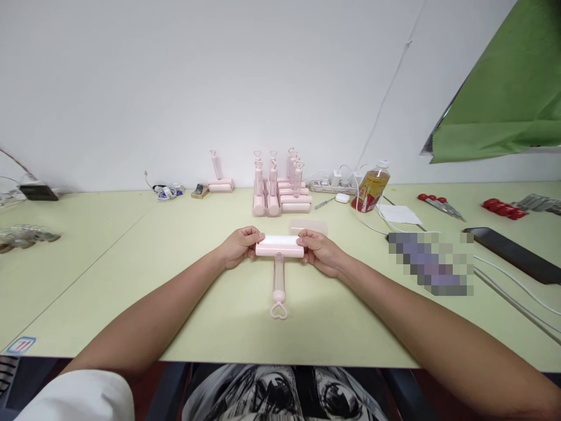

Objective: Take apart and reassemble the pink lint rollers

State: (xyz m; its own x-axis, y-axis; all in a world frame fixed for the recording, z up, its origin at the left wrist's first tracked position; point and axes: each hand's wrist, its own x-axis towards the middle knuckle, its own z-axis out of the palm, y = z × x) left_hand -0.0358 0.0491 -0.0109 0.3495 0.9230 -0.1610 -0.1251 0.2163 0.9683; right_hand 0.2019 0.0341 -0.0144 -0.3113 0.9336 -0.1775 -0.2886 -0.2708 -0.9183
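Pale-pink lint roller point(279, 268) held between left hand point(240, 245) and right hand point(322, 251), mid-table point(197, 327) | head point(279, 248) laid left–right, one end pinched by each; neither hand nearer | handle point(279, 283) pointed toward table's near edge | translucent cover point(308, 225) seen just beyond right hand

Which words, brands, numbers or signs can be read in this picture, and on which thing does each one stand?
"11" (probably; two red strokes): blue-edged sticker on the table.
Bottle label: print too small and blurred to read.
Pixelated patch: nothing readable.
Held pink roller: no readable text.
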